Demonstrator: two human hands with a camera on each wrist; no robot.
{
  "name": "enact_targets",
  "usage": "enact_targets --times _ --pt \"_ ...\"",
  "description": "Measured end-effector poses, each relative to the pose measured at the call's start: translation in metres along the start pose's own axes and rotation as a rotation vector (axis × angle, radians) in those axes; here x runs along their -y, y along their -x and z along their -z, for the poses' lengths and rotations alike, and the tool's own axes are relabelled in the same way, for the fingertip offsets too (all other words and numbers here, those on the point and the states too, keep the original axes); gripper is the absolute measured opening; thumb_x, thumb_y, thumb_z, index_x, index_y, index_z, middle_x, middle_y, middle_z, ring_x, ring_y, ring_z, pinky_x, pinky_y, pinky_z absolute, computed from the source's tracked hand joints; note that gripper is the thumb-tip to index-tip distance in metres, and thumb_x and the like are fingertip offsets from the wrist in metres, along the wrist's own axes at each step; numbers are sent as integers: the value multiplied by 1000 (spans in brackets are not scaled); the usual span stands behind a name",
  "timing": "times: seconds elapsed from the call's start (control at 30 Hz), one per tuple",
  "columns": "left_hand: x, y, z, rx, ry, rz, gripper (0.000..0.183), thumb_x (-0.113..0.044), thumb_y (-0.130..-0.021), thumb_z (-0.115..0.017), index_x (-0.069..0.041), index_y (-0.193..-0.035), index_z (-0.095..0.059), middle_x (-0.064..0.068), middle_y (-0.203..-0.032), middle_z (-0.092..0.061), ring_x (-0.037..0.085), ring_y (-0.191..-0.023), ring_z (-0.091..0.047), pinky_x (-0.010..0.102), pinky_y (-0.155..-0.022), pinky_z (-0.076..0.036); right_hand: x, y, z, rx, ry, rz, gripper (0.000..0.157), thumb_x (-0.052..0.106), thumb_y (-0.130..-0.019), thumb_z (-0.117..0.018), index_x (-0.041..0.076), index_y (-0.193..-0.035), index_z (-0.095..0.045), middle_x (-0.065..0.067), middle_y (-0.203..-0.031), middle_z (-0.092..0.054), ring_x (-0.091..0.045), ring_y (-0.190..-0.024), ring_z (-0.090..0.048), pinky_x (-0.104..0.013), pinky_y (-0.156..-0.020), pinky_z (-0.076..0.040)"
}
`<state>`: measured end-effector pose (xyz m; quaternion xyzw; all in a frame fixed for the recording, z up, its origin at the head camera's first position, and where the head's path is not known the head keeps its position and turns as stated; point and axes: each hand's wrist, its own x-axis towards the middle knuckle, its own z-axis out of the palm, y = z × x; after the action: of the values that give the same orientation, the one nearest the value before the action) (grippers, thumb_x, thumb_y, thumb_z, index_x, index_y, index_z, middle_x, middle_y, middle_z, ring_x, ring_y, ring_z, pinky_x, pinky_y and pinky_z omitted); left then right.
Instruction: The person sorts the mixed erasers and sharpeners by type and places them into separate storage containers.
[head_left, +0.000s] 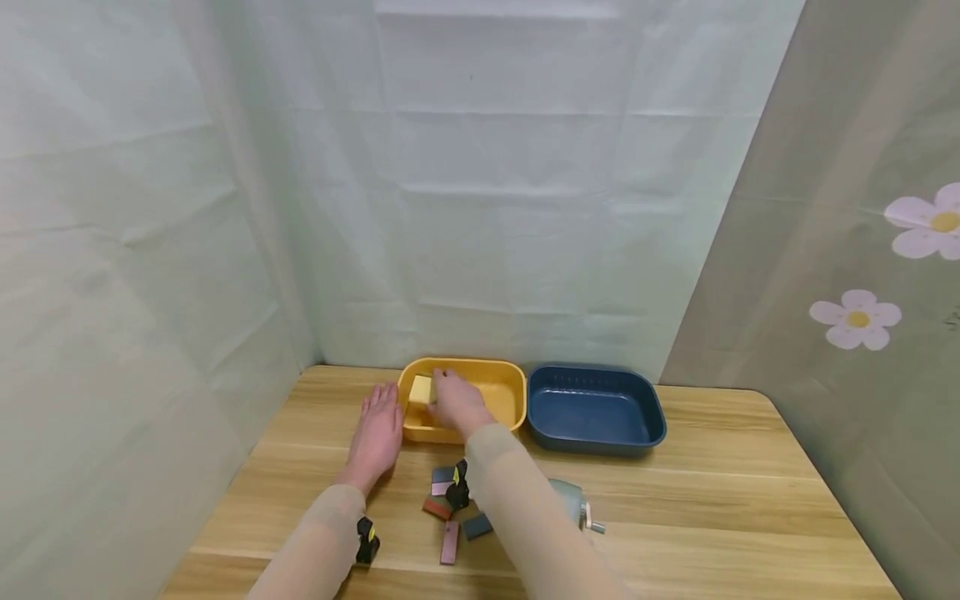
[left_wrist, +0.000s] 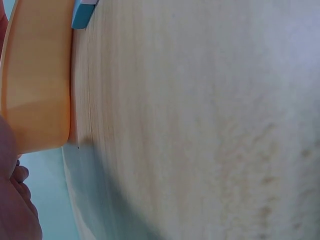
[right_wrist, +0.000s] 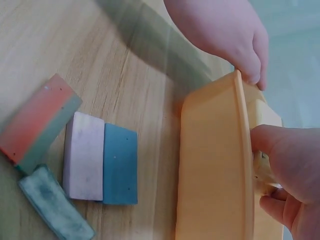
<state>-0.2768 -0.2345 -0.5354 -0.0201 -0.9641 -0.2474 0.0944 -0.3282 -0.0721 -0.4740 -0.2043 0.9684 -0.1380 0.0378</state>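
My right hand [head_left: 459,404] reaches into the yellow tray [head_left: 517,400] and pinches a pale yellow block [head_left: 422,390] near the tray's left end. In the right wrist view, the thumb and curled fingers of the right hand [right_wrist: 295,170] are behind the tray wall [right_wrist: 215,160], which partly hides the pale yellow pieces there. My left hand [head_left: 377,429] lies with its fingers extended along the tray's left side. Its fingertips touch the tray's rim in the right wrist view.
A dark blue tray [head_left: 596,446] stands right of the yellow one. Nearer lie several small blocks: a red-and-green one [right_wrist: 37,117], a lilac one [right_wrist: 84,157], a blue one [right_wrist: 120,165] and a mauve one [head_left: 449,543]. My right forearm partly covers a grey-green cranked device [head_left: 570,498].
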Motion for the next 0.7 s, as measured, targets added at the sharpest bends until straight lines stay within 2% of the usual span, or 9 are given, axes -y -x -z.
enact_targets --times 0.33,0.53,0.7 --pt "0 0 0 -23 4 -15 54 -18 -116 -34 15 -159 -33 32 -166 -34 48 -159 -22 62 -130 -13 7 -4 -9 45 65 33 67 34 -102 -76 11 -159 -50 -13 -151 -58 -28 -135 -61 -40 -108 -56" --pt "3 -2 -1 -2 -16 -14 54 -18 -116 -34 14 -160 -32 31 -167 -32 47 -159 -20 61 -131 -12 9 -5 -11 51 73 48 55 30 -103 -74 18 -154 -58 -11 -146 -63 -25 -132 -63 -40 -106 -57" --pt "6 -5 -3 6 -18 -7 54 -18 -116 -35 14 -161 -32 30 -168 -31 46 -160 -19 60 -131 -11 10 -9 -13 51 57 37 61 29 -101 -77 20 -157 -56 -9 -146 -64 -23 -133 -62 -39 -106 -56"
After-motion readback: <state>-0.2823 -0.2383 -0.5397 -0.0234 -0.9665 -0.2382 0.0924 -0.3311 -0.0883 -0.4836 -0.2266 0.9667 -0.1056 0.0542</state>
